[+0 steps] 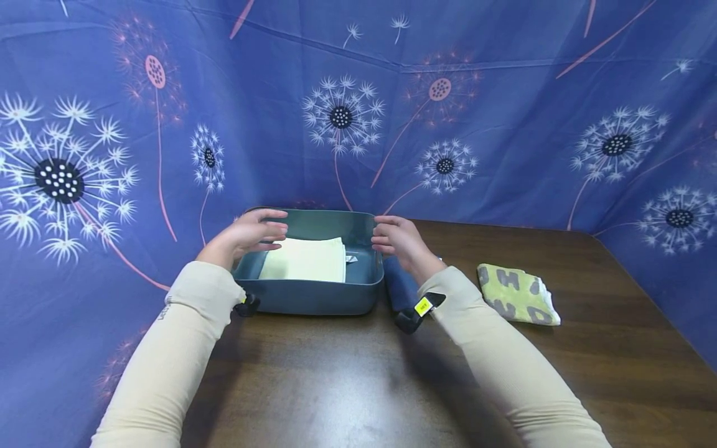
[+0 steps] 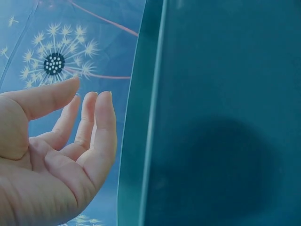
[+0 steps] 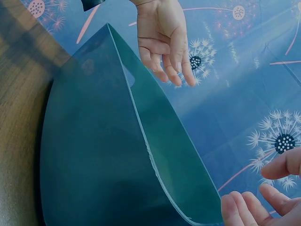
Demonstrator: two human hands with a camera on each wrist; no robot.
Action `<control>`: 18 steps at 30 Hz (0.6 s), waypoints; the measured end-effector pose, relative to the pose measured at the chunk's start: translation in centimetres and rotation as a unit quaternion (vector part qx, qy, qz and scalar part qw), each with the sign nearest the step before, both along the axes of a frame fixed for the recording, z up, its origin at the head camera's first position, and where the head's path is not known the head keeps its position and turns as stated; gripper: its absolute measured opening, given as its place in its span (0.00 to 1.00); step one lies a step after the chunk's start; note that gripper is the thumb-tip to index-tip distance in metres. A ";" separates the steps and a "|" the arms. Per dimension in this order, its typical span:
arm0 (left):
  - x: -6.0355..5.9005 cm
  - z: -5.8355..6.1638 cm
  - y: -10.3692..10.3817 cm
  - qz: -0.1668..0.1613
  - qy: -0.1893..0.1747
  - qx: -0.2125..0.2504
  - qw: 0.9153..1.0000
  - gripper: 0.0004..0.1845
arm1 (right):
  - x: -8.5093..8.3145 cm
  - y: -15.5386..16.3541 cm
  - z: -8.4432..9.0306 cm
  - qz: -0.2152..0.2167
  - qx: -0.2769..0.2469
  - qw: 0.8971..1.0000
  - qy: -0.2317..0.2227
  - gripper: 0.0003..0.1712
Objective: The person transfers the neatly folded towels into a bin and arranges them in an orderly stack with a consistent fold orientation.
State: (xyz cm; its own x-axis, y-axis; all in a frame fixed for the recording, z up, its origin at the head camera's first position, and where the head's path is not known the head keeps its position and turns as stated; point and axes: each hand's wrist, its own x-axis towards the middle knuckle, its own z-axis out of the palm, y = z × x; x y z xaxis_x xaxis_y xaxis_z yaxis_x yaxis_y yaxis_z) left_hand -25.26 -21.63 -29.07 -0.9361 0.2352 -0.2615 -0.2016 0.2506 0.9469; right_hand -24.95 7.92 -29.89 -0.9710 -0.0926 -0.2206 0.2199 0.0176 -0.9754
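Hovering at the left rim of the teal bin (image 1: 313, 298), the left hand (image 1: 246, 236) has its fingers relaxed and spread, gripping nothing. That bin sits at the bench's (image 1: 347, 386) far left edge, with a folded pale cloth (image 1: 305, 260) lying flat inside. On the bin's right rim the right hand (image 1: 398, 241) hangs just as loose, probably framing the bin. A green patterned cloth (image 1: 518, 294) waits farther right.

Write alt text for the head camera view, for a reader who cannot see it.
Two hands hover open at either side of a teal bin on a wooden table, the left hand and right hand above its rim. A folded pale cloth lies inside; a folded green patterned cloth lies to the right.
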 end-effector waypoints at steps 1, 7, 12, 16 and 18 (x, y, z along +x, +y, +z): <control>0.0 0.0 0.2 0.002 -0.001 0.004 1.000 0.29 | 0.0 0.1 0.1 0.000 0.001 1.000 0.000 0.24; -0.2 0.2 1.1 0.001 -0.001 0.027 1.000 0.31 | 0.0 0.7 0.3 -0.001 0.011 1.000 -0.003 0.25; -0.3 0.4 1.8 -0.007 0.002 0.049 0.999 0.31 | 0.0 1.2 0.3 -0.004 0.015 1.000 -0.005 0.25; -0.3 0.4 2.5 -0.010 0.002 0.063 0.998 0.30 | 0.0 1.5 0.4 -0.003 0.012 1.000 -0.003 0.26; -0.4 0.4 2.8 -0.010 0.001 0.067 0.998 0.30 | 0.1 1.7 0.4 -0.004 0.008 1.000 -0.002 0.26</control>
State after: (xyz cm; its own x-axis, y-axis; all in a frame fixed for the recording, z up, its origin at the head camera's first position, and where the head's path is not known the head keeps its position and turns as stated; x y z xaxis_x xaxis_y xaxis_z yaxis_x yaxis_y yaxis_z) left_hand -25.62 -18.81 -28.66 -0.9316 0.2862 -0.2239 -0.1951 0.1256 0.9727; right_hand -24.87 9.57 -29.48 -0.9706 -0.0811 -0.2266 0.2247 0.0320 -0.9739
